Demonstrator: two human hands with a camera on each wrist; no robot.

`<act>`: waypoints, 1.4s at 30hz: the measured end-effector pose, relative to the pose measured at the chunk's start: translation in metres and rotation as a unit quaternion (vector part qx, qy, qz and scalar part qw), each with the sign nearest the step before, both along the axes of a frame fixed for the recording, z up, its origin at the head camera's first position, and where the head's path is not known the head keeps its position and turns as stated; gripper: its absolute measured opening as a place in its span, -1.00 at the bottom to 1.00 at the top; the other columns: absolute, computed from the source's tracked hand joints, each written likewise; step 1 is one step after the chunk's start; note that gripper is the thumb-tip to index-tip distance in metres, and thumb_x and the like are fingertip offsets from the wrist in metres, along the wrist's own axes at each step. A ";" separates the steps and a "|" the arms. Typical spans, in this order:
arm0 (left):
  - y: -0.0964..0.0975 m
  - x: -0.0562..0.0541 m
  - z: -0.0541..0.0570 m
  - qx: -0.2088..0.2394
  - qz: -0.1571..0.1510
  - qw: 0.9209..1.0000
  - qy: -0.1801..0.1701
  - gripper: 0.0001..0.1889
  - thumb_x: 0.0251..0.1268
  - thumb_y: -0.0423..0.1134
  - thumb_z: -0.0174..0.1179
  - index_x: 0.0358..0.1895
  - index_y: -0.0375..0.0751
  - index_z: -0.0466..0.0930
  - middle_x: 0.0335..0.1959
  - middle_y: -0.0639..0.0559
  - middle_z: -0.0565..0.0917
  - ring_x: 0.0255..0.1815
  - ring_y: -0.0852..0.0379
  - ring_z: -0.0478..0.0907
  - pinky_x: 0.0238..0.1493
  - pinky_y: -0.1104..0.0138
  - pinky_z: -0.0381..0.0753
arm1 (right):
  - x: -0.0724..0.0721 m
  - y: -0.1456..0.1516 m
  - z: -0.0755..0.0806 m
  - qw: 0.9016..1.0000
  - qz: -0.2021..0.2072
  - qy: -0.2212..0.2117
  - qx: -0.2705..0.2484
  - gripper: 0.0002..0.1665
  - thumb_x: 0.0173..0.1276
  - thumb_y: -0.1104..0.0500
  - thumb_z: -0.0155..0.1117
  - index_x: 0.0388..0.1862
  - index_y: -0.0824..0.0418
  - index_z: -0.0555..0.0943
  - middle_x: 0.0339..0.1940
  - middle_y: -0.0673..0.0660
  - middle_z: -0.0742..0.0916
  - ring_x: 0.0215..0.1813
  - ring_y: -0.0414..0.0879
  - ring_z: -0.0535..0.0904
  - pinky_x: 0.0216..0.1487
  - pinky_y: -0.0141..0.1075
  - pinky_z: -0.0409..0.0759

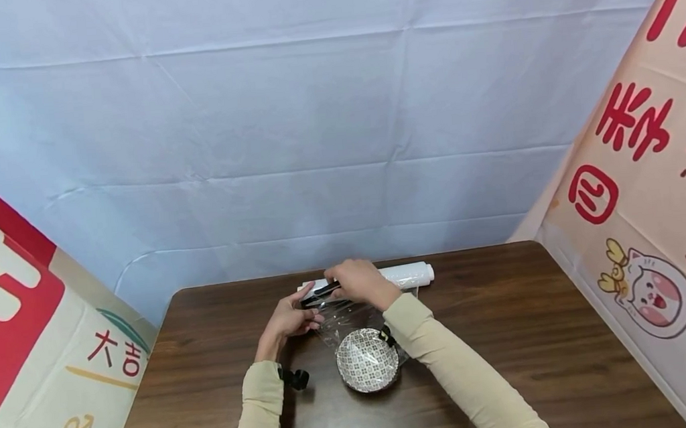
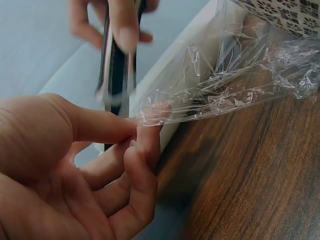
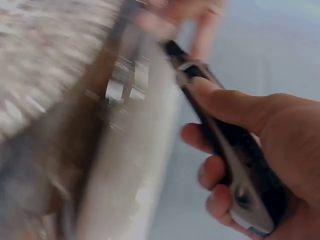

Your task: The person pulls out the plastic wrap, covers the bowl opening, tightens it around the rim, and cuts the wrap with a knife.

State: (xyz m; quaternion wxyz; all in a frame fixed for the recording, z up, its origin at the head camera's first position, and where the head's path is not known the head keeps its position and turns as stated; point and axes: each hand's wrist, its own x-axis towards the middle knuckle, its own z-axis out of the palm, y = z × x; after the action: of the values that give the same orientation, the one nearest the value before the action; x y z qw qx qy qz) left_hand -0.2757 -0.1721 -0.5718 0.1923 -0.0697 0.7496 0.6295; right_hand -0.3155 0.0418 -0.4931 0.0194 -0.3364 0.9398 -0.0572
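Observation:
My left hand [image 1: 288, 317] pinches the gathered edge of clear cling film [image 2: 215, 95] between thumb and fingers. In my right hand [image 1: 357, 281] is a black and silver utility knife [image 3: 252, 197], gripped with the thumb along its top. Its tip is close to the left fingertips and the held film, blurred in the right wrist view. A white cling film roll [image 1: 408, 275] lies across the back of the table, under the right hand. Film stretches from it toward a round bowl [image 1: 367, 361] with a brown and white pattern, and covers it.
The dark wooden table [image 1: 497, 323] ends at the back just behind the roll. A pale cloth [image 1: 288, 137] hangs beyond that edge. Printed banners [image 1: 639, 217] stand at both sides. A black wrist camera [image 1: 298, 379] sits on the left wrist.

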 end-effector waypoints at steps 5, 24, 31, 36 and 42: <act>0.001 0.002 0.000 0.000 -0.014 1.000 0.001 -0.26 0.50 -0.42 0.21 0.61 0.34 0.31 -0.34 -0.13 0.87 -0.56 0.24 0.70 -0.50 0.40 0.57 | 0.001 0.000 -0.003 1.000 0.005 -0.006 0.003 -0.76 0.36 -0.09 0.52 -0.12 -0.05 0.71 -0.22 0.01 0.82 -0.26 -0.03 0.71 -0.32 -0.13 0.66; -0.005 -0.001 0.000 0.013 -0.010 1.000 -0.007 -0.25 0.47 -0.44 0.24 0.58 0.37 0.35 -0.35 -0.13 0.87 -0.57 0.25 0.67 -0.50 0.40 0.57 | -0.002 0.015 0.012 0.999 -0.017 -0.039 0.011 -0.71 0.31 -0.07 0.56 -0.08 -0.03 0.73 -0.16 0.03 0.82 -0.23 -0.04 0.70 -0.25 -0.12 0.68; -0.004 -0.003 0.003 0.014 -0.006 1.000 -0.007 -0.25 0.48 -0.45 0.22 0.59 0.36 0.34 -0.37 -0.12 0.86 -0.58 0.25 0.66 -0.51 0.43 0.55 | -0.005 0.015 0.014 0.999 -0.003 -0.025 0.022 -0.71 0.32 -0.06 0.56 -0.06 -0.02 0.74 -0.15 0.02 0.83 -0.18 -0.01 0.74 -0.19 -0.07 0.72; -0.004 -0.002 0.003 0.012 -0.015 1.000 -0.009 -0.26 0.50 -0.42 0.22 0.58 0.39 0.34 -0.33 -0.15 0.87 -0.57 0.25 0.67 -0.51 0.42 0.54 | 0.001 0.010 0.005 1.000 0.014 -0.016 0.022 -0.74 0.36 -0.04 0.54 -0.04 -0.02 0.73 -0.15 0.04 0.84 -0.14 0.03 0.76 -0.17 -0.03 0.73; -0.003 -0.002 0.002 0.015 -0.007 1.000 -0.018 -0.26 0.50 -0.42 0.22 0.58 0.40 0.34 -0.34 -0.14 0.86 -0.59 0.27 0.66 -0.54 0.43 0.54 | 0.000 0.021 0.016 0.999 -0.032 -0.022 0.032 -0.72 0.27 -0.06 0.61 -0.11 -0.05 0.75 -0.15 0.00 0.84 -0.18 -0.01 0.73 -0.18 -0.07 0.72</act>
State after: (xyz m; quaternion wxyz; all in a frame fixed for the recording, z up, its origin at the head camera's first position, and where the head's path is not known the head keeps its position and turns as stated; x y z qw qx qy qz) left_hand -0.2777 -0.1756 -0.5696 0.2112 -0.0734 0.7368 0.6381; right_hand -0.3159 0.0632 -0.4776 0.0488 -0.3042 0.9507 -0.0350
